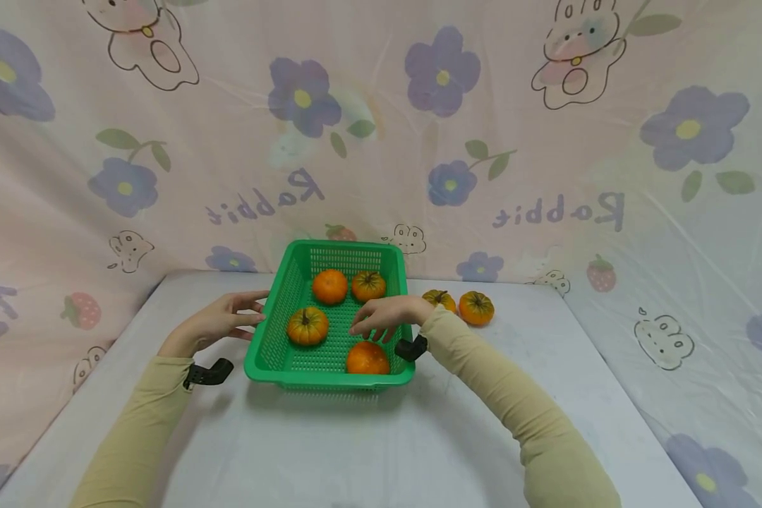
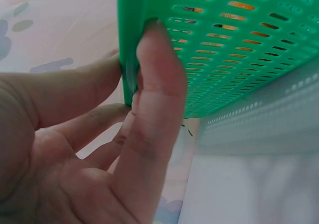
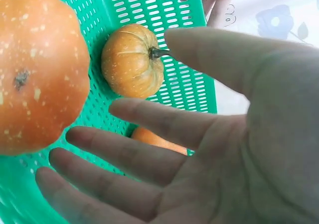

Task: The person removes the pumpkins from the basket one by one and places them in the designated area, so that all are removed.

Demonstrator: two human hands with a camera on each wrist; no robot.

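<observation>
My left hand holds the left rim of a green perforated plastic basket. In the left wrist view, the thumb and fingers pinch the rim from both sides. Over the basket's right part hovers my right hand, its fingers spread and holding nothing. Below it, near the front corner, lies a smooth orange pumpkin. Also inside are a ribbed pumpkin at left, an orange one at the back, and a greenish-orange one at the back right.
Two more small pumpkins sit on the white table right of the basket: one partly behind my right wrist, the other beside it. A patterned cloth hangs behind the table. Each wrist wears a black camera mount.
</observation>
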